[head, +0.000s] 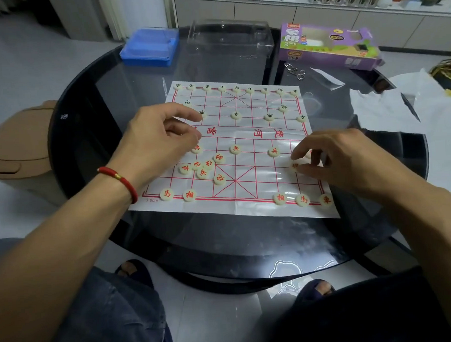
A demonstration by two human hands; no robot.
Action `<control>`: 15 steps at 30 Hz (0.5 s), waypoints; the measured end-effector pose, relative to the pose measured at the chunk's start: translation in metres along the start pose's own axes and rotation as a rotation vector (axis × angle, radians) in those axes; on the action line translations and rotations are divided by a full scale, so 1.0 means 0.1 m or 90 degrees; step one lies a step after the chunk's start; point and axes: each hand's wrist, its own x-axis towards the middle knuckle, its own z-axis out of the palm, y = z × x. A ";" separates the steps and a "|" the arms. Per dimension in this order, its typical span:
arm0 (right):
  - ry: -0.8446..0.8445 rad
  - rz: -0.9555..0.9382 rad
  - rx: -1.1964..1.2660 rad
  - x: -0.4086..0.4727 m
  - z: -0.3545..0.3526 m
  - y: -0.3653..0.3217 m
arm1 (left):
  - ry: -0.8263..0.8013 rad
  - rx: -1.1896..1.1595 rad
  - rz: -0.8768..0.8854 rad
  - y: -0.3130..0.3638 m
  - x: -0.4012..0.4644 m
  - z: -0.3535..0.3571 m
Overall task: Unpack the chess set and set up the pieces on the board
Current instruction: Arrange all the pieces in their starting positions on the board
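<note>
Both hands hover curled over the board [246, 208], left hand [158, 140], right hand [348, 160].

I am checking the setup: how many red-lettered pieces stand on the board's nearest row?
5: two pieces at left, three at right; none looks hidden.

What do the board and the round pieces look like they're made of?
The board looks like thin glossy plastic sheet: it shows fold creases and glare. The pieces, such as the red-marked one on the near row, look like smooth cream plastic or resin, slightly translucent; the exact material is unclear.
</note>
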 end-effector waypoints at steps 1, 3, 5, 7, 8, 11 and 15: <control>0.010 -0.007 0.004 0.00 -0.01 -0.03 | 0.005 0.016 0.008 -0.02 0.00 -0.01; 0.025 -0.031 0.019 0.04 0.00 -0.12 | 0.015 0.082 0.031 -0.07 0.01 -0.03; 0.024 -0.059 0.036 0.12 0.06 -0.27 | 0.018 0.163 0.055 -0.13 0.01 -0.04; 0.021 -0.087 0.050 0.21 0.13 -0.43 | 0.009 0.216 0.062 -0.18 0.01 -0.05; 0.020 -0.101 0.053 0.26 0.16 -0.51 | 0.001 0.232 0.060 -0.20 0.00 -0.06; 0.022 -0.135 0.035 0.38 0.26 -0.73 | -0.004 0.262 0.061 -0.26 -0.01 -0.12; 0.034 -0.162 -0.014 0.47 0.40 -0.87 | 0.003 0.273 0.065 -0.29 -0.02 -0.19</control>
